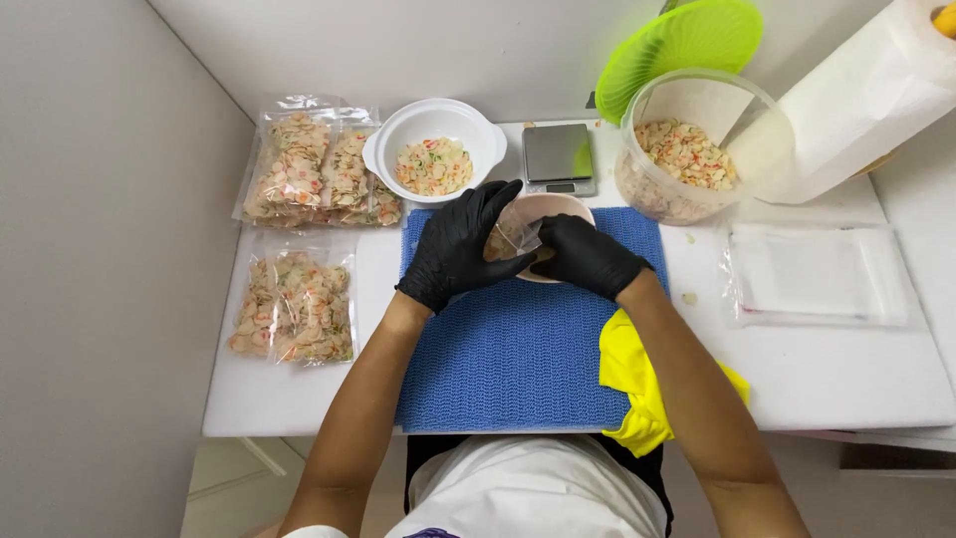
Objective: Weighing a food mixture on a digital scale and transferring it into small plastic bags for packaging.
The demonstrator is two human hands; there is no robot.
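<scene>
Both my hands wear black gloves and meet over a small pinkish bowl (558, 206) at the far edge of the blue mat (518, 349). My left hand (460, 247) and my right hand (586, 256) together hold a small clear plastic bag (516, 237) with a few pale crackers in it, right above the bowl. A white bowl (434, 149) of mixed crackers stands just behind my left hand. A small silver digital scale (559, 157) sits behind the pinkish bowl.
A clear tub (697, 149) of crackers stands at the back right, its green lid (681, 45) leaning behind. Filled cracker bags (317, 174) and another filled bag (295, 307) lie at left. Empty clear bags (817, 274), a paper towel roll (866, 95) and a yellow cloth (637, 384) lie at right.
</scene>
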